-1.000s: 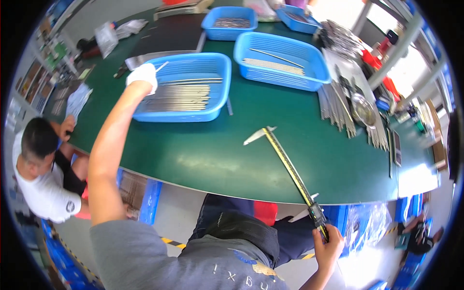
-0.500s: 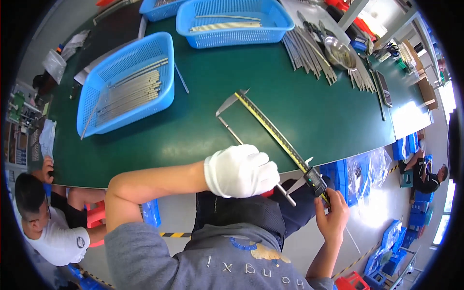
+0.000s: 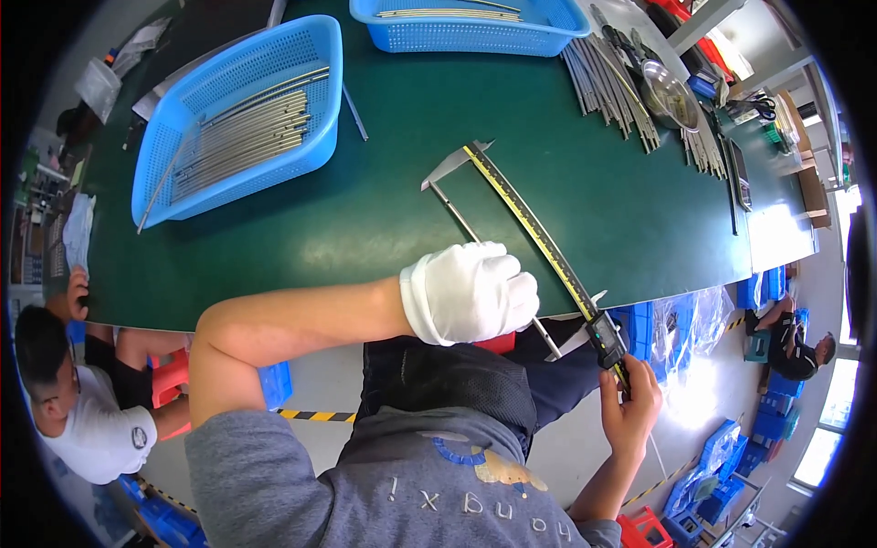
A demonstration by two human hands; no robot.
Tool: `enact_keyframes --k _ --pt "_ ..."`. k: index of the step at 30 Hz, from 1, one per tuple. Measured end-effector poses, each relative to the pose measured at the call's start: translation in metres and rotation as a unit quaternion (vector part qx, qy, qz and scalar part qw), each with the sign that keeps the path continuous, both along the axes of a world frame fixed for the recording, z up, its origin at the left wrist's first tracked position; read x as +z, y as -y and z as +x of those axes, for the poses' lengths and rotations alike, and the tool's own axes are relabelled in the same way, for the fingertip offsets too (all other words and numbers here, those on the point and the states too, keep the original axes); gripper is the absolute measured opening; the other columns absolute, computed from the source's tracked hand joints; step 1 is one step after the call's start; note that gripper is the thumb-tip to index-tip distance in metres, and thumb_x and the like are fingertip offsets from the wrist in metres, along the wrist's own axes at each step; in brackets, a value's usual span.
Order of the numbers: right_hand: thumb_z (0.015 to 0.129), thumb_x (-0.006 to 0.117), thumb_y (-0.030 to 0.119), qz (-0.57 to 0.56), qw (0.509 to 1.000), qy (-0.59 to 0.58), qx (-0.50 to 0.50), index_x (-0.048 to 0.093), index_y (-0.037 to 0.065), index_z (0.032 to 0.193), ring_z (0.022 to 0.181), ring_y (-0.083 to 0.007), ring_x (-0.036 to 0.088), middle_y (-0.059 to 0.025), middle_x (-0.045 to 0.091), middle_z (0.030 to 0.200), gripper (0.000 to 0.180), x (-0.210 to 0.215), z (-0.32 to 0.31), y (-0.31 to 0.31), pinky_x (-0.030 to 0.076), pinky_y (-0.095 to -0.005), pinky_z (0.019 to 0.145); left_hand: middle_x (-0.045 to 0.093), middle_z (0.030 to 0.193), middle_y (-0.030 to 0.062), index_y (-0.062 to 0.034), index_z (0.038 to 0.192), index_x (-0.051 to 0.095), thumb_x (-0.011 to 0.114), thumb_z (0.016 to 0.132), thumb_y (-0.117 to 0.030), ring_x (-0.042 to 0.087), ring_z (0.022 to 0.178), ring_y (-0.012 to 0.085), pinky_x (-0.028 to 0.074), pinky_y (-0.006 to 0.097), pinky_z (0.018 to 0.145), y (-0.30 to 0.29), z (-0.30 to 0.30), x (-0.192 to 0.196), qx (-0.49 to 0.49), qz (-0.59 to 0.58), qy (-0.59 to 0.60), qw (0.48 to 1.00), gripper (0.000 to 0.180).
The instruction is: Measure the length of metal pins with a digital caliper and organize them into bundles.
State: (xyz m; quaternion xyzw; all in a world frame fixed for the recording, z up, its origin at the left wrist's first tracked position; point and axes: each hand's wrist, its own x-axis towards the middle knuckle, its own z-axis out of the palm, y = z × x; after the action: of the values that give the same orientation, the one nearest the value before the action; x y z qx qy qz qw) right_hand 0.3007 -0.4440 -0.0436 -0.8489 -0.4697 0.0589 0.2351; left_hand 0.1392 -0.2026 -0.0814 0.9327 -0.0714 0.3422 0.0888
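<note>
My left hand (image 3: 470,294), in a white glove, is closed round a thin metal rod (image 3: 454,215). The rod slants from upper left to lower right and sticks out on both sides of the fist. Bare, my right hand (image 3: 632,402) grips the slider end of a long digital caliper (image 3: 534,228) with a black and yellow scale. The caliper lies nearly parallel to the rod, on its right. Its far jaw meets the rod's upper end; the sliding jaw is beside the lower end, and I cannot tell whether they touch.
On the green table (image 3: 384,119) stand a blue basket of rods (image 3: 239,185) at left and another blue basket (image 3: 470,38) at the back. Loose rods (image 3: 603,87) and a metal bowl (image 3: 670,96) lie at back right. A seated person (image 3: 100,416) is at left.
Both hands, the rod and the caliper have shifted slightly away from me over the table. The rod's lower end has come in closer to the sliding jaw. The view has tilted a little.
</note>
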Motion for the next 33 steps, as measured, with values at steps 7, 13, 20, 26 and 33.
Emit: enact_keyframes --k 7,13,20,26,33 --pt "0.074 0.07 0.011 -0.006 1.0 0.003 0.004 0.06 0.0 0.097 0.052 -0.0204 0.052 -0.0094 0.053 0.068 0.027 0.004 -0.003 0.001 0.039 -0.0293 0.046 0.046 0.067 0.0011 -0.013 0.068 0.053 0.061 0.067 -0.017 0.051 0.062 0.0169 0.045 0.028 0.056 0.0 0.001 0.003 0.001 -0.034 -0.036 0.999 0.009" --pt "0.073 0.071 0.01 0.019 1.0 -0.002 -0.002 0.061 0.001 0.098 0.054 -0.0218 0.056 -0.0102 0.055 0.07 0.028 0.004 -0.004 0.001 0.042 -0.03 0.048 0.047 0.07 0.0023 -0.0109 0.069 0.053 0.058 0.066 -0.017 0.053 0.067 0.0178 0.048 0.03 0.057 -0.007 0.004 0.006 -0.002 -0.009 -0.034 0.999 0.009" --pt "0.075 0.072 0.011 0.009 1.0 -0.013 0.01 0.06 0.002 0.099 0.056 -0.0224 0.059 -0.0098 0.056 0.072 0.028 0.001 -0.006 -0.001 0.045 -0.0314 0.051 0.046 0.069 0.0009 -0.0123 0.068 0.052 0.06 0.068 -0.015 0.052 0.065 0.0175 0.047 0.03 0.054 -0.011 0.001 0.01 -0.016 0.002 -0.062 0.998 0.008" --pt "0.074 0.072 0.01 0.02 1.0 -0.008 0.002 0.06 0.001 0.096 0.054 -0.0207 0.056 -0.0092 0.055 0.07 0.026 -0.001 -0.007 0.005 0.043 -0.0297 0.05 0.054 0.076 0.0024 -0.0103 0.075 0.059 0.062 0.065 -0.014 0.056 0.071 0.0196 0.05 0.031 0.06 -0.005 0.0 0.005 -0.018 -0.025 -0.09 0.995 0.011" --pt "0.075 0.071 0.01 0.023 1.0 -0.005 0.01 0.061 0.0 0.096 0.054 -0.0207 0.054 -0.0098 0.055 0.071 0.026 0.0 -0.007 0.002 0.042 -0.0292 0.049 0.052 0.074 0.0029 -0.0106 0.073 0.057 0.061 0.065 -0.013 0.055 0.069 0.0193 0.049 0.031 0.061 -0.003 0.001 0.001 -0.023 -0.028 -0.087 0.996 0.009"
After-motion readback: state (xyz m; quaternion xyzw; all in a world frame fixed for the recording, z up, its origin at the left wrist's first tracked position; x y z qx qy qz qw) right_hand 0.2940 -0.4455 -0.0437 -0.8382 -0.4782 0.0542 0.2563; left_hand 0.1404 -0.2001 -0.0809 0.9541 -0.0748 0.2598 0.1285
